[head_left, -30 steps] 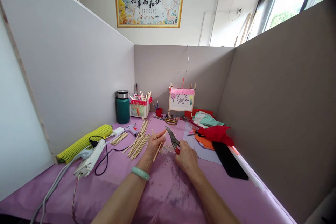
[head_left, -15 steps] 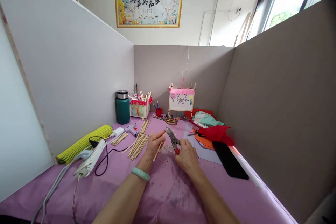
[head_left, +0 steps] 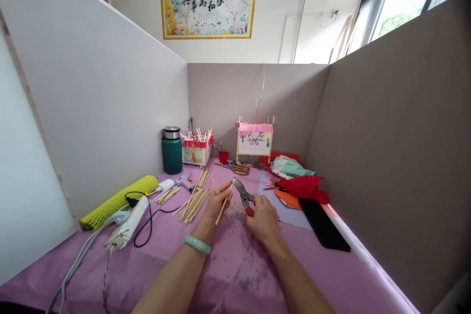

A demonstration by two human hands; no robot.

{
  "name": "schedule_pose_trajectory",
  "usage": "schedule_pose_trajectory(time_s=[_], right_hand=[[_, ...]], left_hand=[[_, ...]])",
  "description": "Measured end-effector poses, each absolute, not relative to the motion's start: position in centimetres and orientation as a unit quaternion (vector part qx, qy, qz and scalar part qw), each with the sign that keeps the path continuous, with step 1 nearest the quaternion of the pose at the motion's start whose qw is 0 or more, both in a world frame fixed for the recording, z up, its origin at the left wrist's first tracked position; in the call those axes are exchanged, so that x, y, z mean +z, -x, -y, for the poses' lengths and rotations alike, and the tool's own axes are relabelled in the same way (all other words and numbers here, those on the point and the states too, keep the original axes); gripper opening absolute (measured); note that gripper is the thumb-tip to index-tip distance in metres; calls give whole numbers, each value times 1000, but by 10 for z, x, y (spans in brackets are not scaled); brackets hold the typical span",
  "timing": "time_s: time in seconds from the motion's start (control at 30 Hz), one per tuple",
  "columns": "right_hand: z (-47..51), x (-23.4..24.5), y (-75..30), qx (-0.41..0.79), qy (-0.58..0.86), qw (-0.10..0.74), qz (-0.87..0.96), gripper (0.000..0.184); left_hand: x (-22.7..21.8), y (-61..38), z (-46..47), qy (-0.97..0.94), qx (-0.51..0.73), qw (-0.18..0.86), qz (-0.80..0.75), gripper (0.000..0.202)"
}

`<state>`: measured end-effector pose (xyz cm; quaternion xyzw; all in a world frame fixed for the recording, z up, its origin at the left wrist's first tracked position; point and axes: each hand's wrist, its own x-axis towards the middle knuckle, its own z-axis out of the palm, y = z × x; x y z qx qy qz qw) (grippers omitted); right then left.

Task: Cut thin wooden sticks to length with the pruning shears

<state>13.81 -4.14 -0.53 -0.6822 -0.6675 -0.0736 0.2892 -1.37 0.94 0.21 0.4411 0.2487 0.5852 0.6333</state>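
left hand (head_left: 218, 202) pinching wooden sticks (head_left: 220, 214), right hand (head_left: 263, 219) wrapped round the cutters (head_left: 242, 192), and this looks like lining up: their tip just beside one stick's upper end (touching or not, can't tell), sticks jutting above and below the pinch. next move calls for steadiness.

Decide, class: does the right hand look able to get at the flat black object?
Probably, though the right hand holds red-handled cutters; nothing appears to stand between it and the flat black object.
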Motion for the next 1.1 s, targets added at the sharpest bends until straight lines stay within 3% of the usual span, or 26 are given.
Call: schedule_pose_trajectory(time_s=[0.2, 0.4, 0.73, 0.93, 1.1], right_hand=[[42, -6, -136, -115, 686, 254, 672, 35], [40, -6, -133, -62, 705, 238, 665, 21], [37, -3, -143, 87, 672, 392, 622, 9], [37, 1, -136, 296, 532, 490, 624, 34], [39, 1, -126, 410, 455, 536, 581, 32]], left_hand=[[3, 14, -8, -441, 583, 638, -243, 67], [1, 16, -9, -444, 586, 634, -239, 68], [3, 12, -10, -428, 604, 624, -248, 66], [7, 12, -11, -403, 636, 613, -240, 44], [7, 8, -13, -410, 643, 606, -226, 42]])
